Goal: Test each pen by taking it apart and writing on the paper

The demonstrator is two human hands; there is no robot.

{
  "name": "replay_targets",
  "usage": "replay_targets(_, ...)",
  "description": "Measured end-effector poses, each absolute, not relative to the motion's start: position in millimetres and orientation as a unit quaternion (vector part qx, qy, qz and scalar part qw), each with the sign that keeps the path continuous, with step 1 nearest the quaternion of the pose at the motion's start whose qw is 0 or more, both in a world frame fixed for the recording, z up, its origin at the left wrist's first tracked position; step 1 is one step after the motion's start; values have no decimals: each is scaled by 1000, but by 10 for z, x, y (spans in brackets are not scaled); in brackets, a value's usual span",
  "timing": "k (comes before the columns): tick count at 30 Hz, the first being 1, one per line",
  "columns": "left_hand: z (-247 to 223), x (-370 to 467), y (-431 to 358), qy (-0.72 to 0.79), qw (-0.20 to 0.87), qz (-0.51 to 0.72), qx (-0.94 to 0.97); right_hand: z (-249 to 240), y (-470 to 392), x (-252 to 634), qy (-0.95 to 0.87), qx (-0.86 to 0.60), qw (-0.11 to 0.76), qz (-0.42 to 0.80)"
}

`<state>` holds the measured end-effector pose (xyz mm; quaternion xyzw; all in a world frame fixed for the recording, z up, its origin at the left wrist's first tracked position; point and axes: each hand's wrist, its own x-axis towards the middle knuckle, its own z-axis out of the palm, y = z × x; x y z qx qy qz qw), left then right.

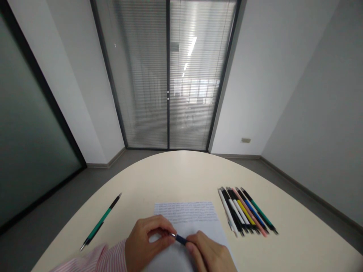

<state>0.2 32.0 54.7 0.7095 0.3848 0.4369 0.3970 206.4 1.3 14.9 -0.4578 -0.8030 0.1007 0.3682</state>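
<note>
Between the fingertips of the left hand and the right hand is a slim dark-blue pen with a bright silvery end. The left hand, its wrist inside a pink-and-white striped cloth sleeve, pinches that silvery end between thumb and bent fingers. The right hand grasps the dark-blue barrel, thumb and curled forefinger closed on it; whatever part of the pen lies further inside this hand is hidden. Under both hands lies a rectangular white paper sheet, and just beyond the left fingers its upper part carries rows of small dark handwriting, too fine to read. To the right of the right hand, apart from it, a row of slender pens lies side by side in white, black, yellow, pink, blue and green, a white pen nearest the hand and a green-and-black pen farthest. Out to the left of the left hand, a lone green pen with black ends lies slanted on the rounded, cream-coloured tabletop. Well beyond both hands stands a dark-framed glass partition with pale horizontal blinds.
</note>
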Motion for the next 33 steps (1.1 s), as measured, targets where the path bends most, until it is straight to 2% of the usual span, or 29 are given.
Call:
replay_targets(4, 577, -21, 360, 401, 413, 450, 683, 158, 8, 2066, -769, -508, 370, 122)
replay_targets(11, 540, -22, 322, 380, 408, 448, 698, 135, 32, 2104, -809, -458, 359, 78)
replay_targets(14, 520, -30, 312, 388, 414, 443, 694, 138, 8, 2073, -789, -473, 376, 107)
replay_targets(17, 526, -33, 344, 416, 473, 468, 620, 204, 3, 2041, -703, -523, 440, 196)
replay_targets(20, 540, -3, 379, 433, 516, 485, 558, 347, 90, 2051, -528, -551, 515, 391)
replay_targets(23, 530, 43, 374, 419, 540, 454, 572, 544, 260, 2070, -366, -463, 570, 572)
replay_targets(27, 431, 47, 299, 409, 537, 368, 639, 801, 503, 2005, -265, -315, 650, 639)
replay_targets(29, 331, 24, 238, 424, 473, 340, 693, 890, 594, 1952, -223, -252, 648, 683)
replay_targets(33, 101, -3, 94, 402, 390, 365, 744, 951, 688, 1895, -174, -158, 587, 775)
